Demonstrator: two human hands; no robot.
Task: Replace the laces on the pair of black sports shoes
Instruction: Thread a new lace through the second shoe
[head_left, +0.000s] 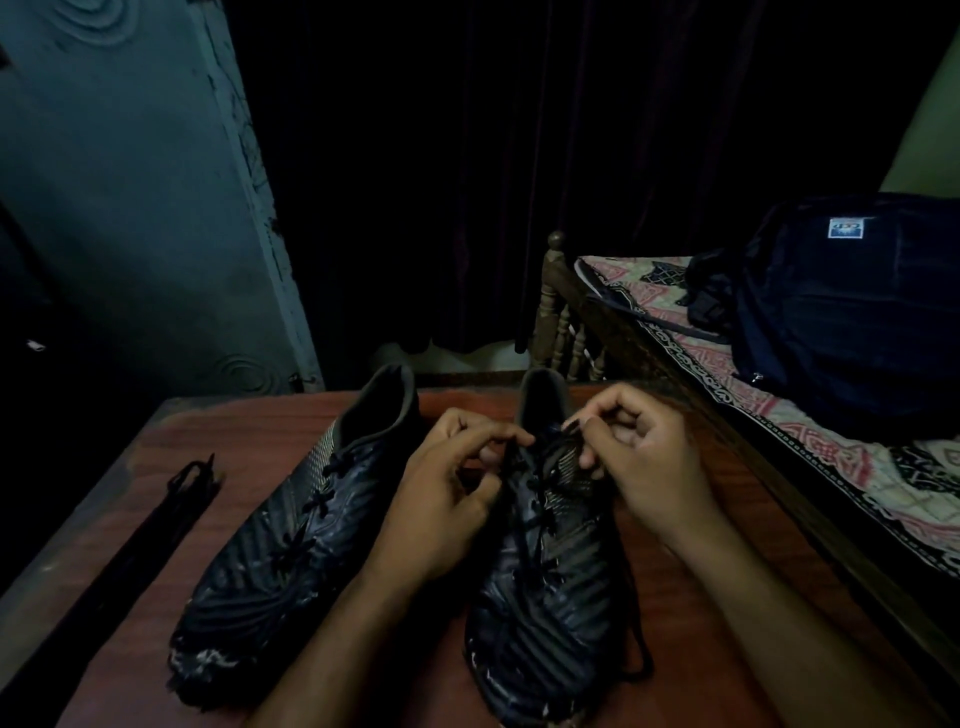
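1. While both black sports shoes sit toes-toward-the-person on the reddish wooden table (727, 519), the left hand (447, 488) pinches the lace (540, 499) at the right shoe's (545, 597) top eyelets.
2. Opposite, the right hand (639, 462) pinches the same lace.
3. Beside it lies the left shoe (291, 540), laced.
4. Further left lies a spare bundle of black laces (156, 530).

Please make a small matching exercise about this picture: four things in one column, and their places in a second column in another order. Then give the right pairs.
Things:
1. spare laces
2. backpack
3. left shoe
4. right shoe

Places:
A. on the bed, at the right
B. on the table, between the spare laces and the other shoe
C. under both hands, its lace pinched by the left hand and right hand
D. near the table's left edge

Pairs: 1-D, 2-A, 3-B, 4-C
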